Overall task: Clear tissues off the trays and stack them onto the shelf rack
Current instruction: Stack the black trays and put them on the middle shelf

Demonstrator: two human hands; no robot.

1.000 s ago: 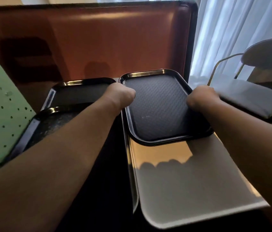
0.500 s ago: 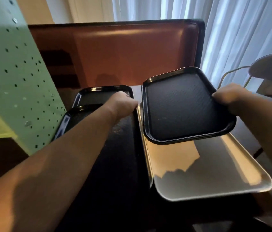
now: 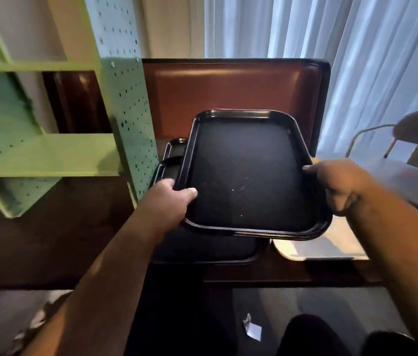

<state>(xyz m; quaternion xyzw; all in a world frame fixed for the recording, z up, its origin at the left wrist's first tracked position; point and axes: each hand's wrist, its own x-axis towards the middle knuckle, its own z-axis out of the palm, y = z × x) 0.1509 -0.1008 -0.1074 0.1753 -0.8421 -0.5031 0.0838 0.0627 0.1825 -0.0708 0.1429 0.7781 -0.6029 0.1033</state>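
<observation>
Black tray carried clear of the table, gripped at both long edges.

From the head view: the left hand [image 3: 169,201] pinched the black tray [image 3: 249,176] at its near-left rim, thumb on top; the right hand [image 3: 341,186] curled round the right rim. It hung above the table's other trays [image 3: 202,250], long axis running near to far, roughly level. Swung left, its far corner could well clip the green shelf rack [image 3: 130,140].

The black tray [image 3: 249,176] has risen clear of the white tray [image 3: 318,249]. The left hand [image 3: 169,201] now grips its left rim, having left the other trays.
</observation>
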